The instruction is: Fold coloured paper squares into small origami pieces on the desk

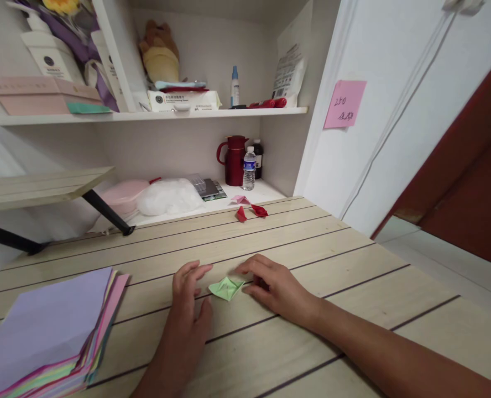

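Observation:
A small folded piece of light green paper (228, 288) lies on the wooden table between my hands. My left hand (191, 298) is just to its left, thumb and fingers apart, with nothing held. On the other side, my right hand (268, 284) rests close to the paper's right corner, its index finger and thumb apart and the other fingers curled under. Whether the right fingertips touch the paper is hard to tell. Farther back on the table are two red folded paper pieces, one smaller (241, 214) and one wider (259, 210), with a pink folded paper (240, 199) behind them.
A stack of coloured paper sheets (50, 326) lies at the left front. Behind it stands a small raised shelf (42, 188) on black legs. At the back are a red jug (234, 160), a water bottle (249, 170) and a white plastic bag (168, 197).

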A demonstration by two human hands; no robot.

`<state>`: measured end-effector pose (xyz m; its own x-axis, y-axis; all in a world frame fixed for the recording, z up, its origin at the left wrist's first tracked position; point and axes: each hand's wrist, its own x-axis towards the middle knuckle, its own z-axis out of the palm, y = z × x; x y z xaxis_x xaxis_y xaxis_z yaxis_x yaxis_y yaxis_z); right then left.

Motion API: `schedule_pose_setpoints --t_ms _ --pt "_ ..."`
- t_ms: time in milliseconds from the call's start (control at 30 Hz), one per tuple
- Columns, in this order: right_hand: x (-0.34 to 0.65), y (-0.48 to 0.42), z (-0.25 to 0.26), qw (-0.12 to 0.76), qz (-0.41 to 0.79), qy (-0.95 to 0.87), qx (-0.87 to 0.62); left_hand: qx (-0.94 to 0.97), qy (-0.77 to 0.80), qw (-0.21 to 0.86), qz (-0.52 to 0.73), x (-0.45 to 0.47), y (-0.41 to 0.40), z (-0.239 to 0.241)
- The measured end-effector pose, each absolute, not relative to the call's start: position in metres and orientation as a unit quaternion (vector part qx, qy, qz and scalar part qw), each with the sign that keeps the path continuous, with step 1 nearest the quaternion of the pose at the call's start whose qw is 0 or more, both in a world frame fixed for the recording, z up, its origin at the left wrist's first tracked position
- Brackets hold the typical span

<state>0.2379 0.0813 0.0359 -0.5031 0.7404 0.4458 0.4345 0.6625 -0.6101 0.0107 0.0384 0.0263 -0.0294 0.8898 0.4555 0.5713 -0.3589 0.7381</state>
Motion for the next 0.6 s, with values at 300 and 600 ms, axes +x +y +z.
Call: schedule_pose_setpoints --t_ms 300,600 --pt "0.2381 0.0805 0.0361 0.347 0.224 -0.85 -0.327 0.72 0.504 0.181 0.442 0.0054 0.0431 0.0243" --pt "0.2357 0.082 0.0352 0.364 0.233 -0.852 -0.296 0.732 0.494 0.206 0.42 0.0097 0.0432 0.0308"
